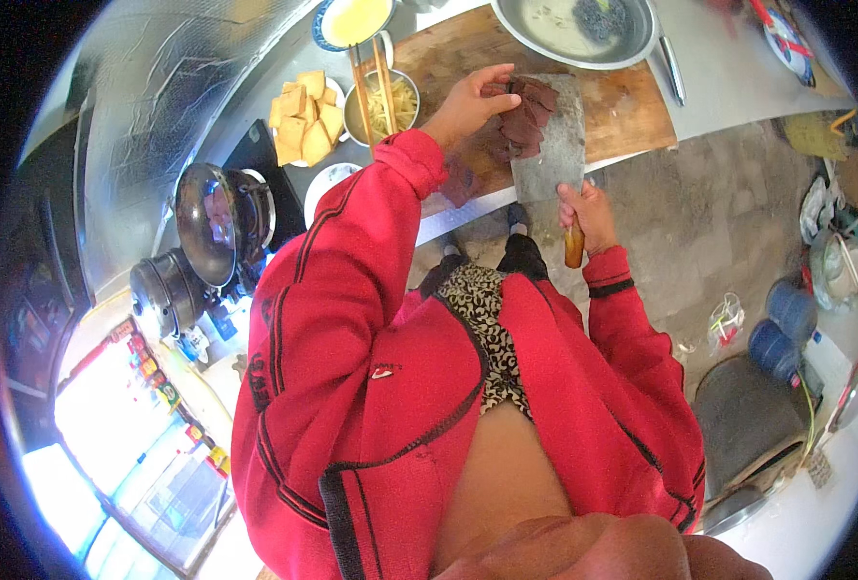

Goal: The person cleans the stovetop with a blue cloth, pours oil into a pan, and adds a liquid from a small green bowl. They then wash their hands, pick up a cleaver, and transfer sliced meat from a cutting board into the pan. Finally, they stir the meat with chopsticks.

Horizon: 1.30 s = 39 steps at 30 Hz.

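My right hand (590, 214) grips the wooden handle of a cleaver (565, 156), near the board's front edge. The broad grey blade lies flat over a wooden cutting board (621, 109), with thin dark red-brown food slices (530, 119) spread on it. Thumb and fingers apart, my left hand (476, 101) reaches in from the left and touches the slices at the blade's far left side. Some fingertips are hidden, and I see no piece plainly held. Further dark slices (460, 181) lie at the board's near left corner, partly behind my red sleeve.
Left of the board are a pot of pale yellow strips (402, 98), chopsticks (384, 87) across it, and a plate of golden slabs (305, 119). Behind stand a bowl of yellow liquid (349, 22) and a metal basin (527, 47). A silver-handled tool (673, 72) lies right.
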Tool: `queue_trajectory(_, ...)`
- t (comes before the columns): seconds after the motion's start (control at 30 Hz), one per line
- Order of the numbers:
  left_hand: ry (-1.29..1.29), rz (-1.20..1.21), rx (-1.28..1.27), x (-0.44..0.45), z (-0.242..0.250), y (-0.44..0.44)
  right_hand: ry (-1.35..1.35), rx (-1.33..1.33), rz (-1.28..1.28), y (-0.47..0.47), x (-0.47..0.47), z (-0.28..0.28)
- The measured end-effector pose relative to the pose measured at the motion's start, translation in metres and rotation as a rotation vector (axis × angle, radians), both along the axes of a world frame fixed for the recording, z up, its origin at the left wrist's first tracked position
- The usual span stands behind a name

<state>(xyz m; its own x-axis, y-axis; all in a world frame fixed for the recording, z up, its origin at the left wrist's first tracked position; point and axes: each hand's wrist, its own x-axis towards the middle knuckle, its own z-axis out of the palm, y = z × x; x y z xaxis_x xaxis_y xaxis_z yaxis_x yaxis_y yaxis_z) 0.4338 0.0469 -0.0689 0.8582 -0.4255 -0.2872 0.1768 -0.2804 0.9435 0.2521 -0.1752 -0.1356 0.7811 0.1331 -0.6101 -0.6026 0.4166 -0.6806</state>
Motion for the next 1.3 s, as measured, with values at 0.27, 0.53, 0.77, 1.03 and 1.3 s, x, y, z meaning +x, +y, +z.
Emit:
queue_trajectory(0.27,0.023,0.195,-0.012,-0.043,0.005,0.031,0.002,0.086,0.031,0.011,0.005,0.033)
queue_trajectory(0.53,0.734,0.572,-0.849,-0.077,0.007,0.043,-0.206,0.067,0.174,0.038,0.048,0.094)
queue_trajectory(0.77,0.035,0.917,-0.738,-0.099,0.077,0.098,-0.2,-0.004,0.292,0.095,0.072,0.136)
queue_trajectory(1.03,-0.917,0.695,0.428,-0.163,0.162,0.234,-0.175,0.053,0.481,0.234,0.059,0.182)
queue_trajectory(1.3,-0.9,0.727,0.721,-0.203,0.189,0.389,-0.161,0.086,0.574,0.404,0.026,0.203)
